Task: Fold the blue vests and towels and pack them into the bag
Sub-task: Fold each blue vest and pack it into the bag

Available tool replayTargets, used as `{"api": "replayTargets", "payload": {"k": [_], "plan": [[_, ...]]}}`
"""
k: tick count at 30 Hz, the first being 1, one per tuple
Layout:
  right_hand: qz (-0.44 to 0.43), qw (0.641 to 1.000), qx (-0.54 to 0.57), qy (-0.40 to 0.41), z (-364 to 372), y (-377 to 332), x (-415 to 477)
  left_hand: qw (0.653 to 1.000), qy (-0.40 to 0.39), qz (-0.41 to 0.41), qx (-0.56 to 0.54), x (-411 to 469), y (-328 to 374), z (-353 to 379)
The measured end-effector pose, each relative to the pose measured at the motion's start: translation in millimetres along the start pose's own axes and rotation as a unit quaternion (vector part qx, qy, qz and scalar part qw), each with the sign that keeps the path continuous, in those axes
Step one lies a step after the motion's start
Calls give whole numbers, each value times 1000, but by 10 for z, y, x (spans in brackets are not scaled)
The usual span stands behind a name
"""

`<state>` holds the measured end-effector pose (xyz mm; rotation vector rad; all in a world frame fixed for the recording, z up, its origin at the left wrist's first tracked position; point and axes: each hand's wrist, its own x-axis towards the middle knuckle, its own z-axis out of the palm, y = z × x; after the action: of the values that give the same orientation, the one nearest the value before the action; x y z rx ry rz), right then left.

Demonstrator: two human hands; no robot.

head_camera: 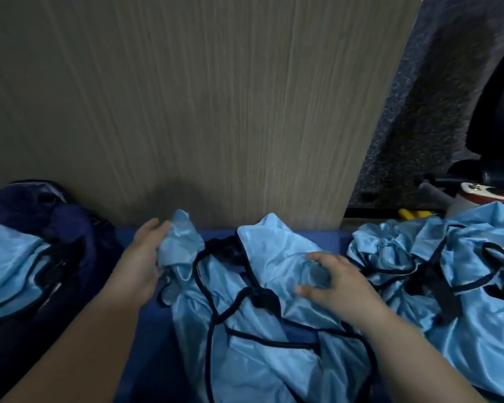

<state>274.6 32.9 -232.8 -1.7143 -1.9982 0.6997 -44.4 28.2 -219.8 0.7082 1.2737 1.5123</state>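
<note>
The left hand (146, 254) is gripping the blue vest (259, 362), seemingly light and slippery, at ten o'clock; the right hand (335, 286) is pinching it at two.

The bag (79, 228) lies left of the middle vest (268, 344), a vest pile (463, 271) right, a panel (204, 112) behind

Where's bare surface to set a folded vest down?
Bare blue surface runs between the navy bag and the middle vest, partly under the left forearm. A thin strip shows along the wood panel, between middle vest and right pile. The right side is crowded; left hand and right hand both hold the middle vest.
</note>
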Motion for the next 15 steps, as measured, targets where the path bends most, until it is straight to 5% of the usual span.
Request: {"api": "replayTargets", "payload": {"k": [5, 11, 15], "plan": [[39, 998, -29, -26, 184, -61, 117, 943, -52, -28, 329, 52, -173, -166], [46, 987, 119, 96, 267, -131, 283, 841, 14, 170, 513, -93, -280, -159], [89, 864, 482, 115, 261, -238, 396, 786, -138, 315, 515, -406, -339, 59]]}}
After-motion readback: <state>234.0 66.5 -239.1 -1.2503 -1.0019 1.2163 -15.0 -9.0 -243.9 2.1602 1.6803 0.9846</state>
